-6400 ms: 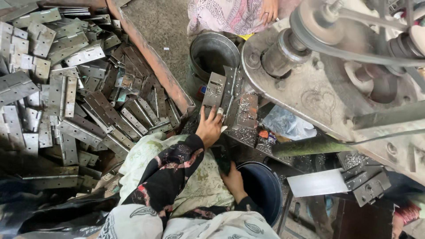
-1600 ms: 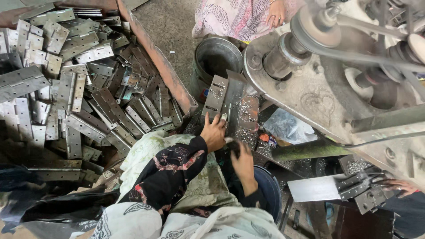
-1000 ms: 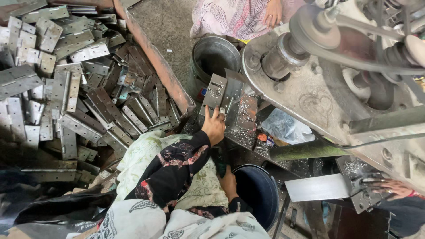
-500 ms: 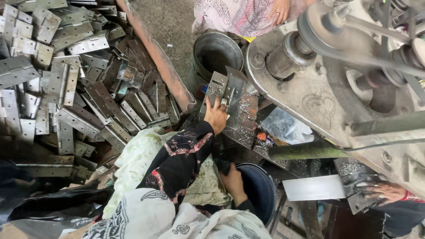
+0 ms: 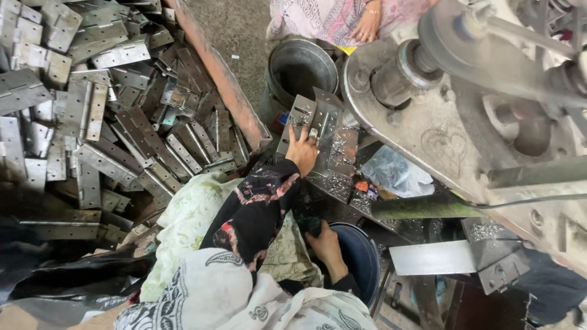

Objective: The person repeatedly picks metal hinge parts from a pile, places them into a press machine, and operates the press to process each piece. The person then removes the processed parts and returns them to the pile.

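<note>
We hold a flat grey steel hinge plate (image 5: 315,122) on the press bed, left hand (image 5: 301,151) fingers spread flat. Right hand (image 5: 326,244) curls by the blue bucket (image 5: 361,260); its grip we cannot tell. Feeding step, we judge; next calls for exact seating.

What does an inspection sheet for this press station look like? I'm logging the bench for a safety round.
Surface: steel bed under the machine, strewn with metal shavings.
Job's things: hinge plate on the bed under the left hand; blue bucket beside the right hand.
Clutter: hinge pile at left, grey bucket, plastic bag.
Hands: left hand flat on the hinge plate; right hand low by the blue bucket, closed on a small dark thing, kind unclear.
Cables: thin cable crossing the machine.
Surroundings: flywheel close above; another person's hand at top; rusty beam edging the pile.
</note>
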